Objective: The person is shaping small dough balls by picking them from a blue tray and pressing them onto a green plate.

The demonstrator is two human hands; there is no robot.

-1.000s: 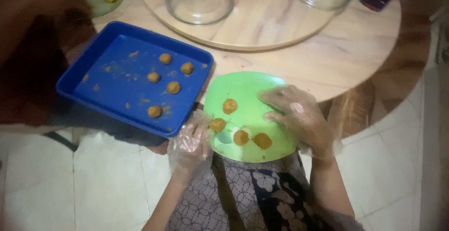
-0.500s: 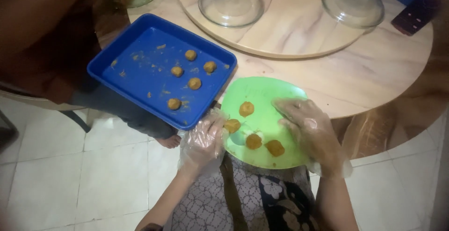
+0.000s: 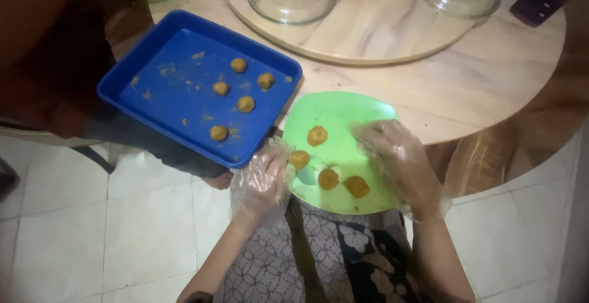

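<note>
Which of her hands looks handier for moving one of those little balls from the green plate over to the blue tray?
Probably the left hand: it already touches a ball at the plate's edge, right beside the tray. The right hand rests on the plate's far side, away from the tray.

Clear plastic gloves on left hand point(image 3: 261, 180), right hand point(image 3: 399, 162), patterned dress

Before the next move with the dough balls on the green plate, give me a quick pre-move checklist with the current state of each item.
1. Both hands gloved: left hand and right hand in clear plastic gloves. Ok.
2. Left hand on a ball: fingers touch it. Ok.
3. Green plate supported: partly on the table, partly over the lap. Steadiness: cannot tell.
4. Room on the blue tray: five balls, space left. Ok.
5. Tray seated: it overhangs the table edge. Not ok.
</note>
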